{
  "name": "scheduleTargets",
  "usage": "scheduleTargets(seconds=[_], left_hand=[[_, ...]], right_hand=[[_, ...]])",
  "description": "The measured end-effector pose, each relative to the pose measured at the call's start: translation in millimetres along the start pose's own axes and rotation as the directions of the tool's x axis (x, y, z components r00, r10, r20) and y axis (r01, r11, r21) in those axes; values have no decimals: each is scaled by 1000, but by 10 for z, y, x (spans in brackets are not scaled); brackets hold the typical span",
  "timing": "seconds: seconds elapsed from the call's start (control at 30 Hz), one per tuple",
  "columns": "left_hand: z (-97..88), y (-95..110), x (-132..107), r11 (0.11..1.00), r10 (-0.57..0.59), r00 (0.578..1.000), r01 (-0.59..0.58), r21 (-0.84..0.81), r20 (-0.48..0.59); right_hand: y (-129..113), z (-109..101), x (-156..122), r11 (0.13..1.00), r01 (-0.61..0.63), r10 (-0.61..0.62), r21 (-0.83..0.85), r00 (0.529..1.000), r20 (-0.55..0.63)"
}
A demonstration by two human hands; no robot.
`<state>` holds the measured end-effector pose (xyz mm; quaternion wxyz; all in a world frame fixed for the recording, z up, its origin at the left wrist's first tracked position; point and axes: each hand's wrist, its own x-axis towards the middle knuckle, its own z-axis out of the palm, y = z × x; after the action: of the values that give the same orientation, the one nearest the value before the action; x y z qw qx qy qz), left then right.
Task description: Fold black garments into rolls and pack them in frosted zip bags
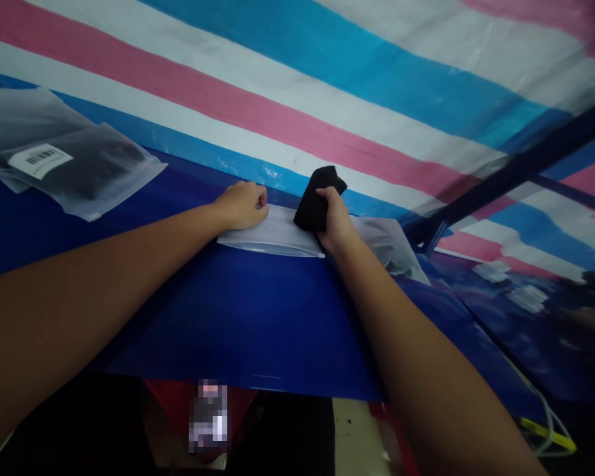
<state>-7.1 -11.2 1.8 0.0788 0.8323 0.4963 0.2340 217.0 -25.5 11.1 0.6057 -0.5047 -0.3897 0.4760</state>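
Observation:
My right hand (338, 221) grips a folded black cloth item (317, 198), held up over the right part of a frosted zip bag (277, 231). This bag lies flat on the blue table surface (218, 304), its slider edge toward me. At the bag's left end, my left hand (242, 205) rests with curled fingers. Whether those fingers pinch the bag or anything else is hidden. Just right of my right wrist lies another frosted bag (389, 244) with something dark inside, partly covered by my arm.
Frosted bags with dark contents, one with a barcode label (40, 160), lie at the left. A striped plastic sheet (258, 119) hangs behind the table. A dark blue bar (515, 168) slants across the right. Beyond it, small pale packets (528, 297) lie on another dark surface.

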Motion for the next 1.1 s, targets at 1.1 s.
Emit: scheduleTargets(seconds=[1.1], left_hand=[[-18,12,0,999,-18,1000,19,-47,21]], right_hand=[[43,-13,26,1000,23,-23,-6,1000,11]])
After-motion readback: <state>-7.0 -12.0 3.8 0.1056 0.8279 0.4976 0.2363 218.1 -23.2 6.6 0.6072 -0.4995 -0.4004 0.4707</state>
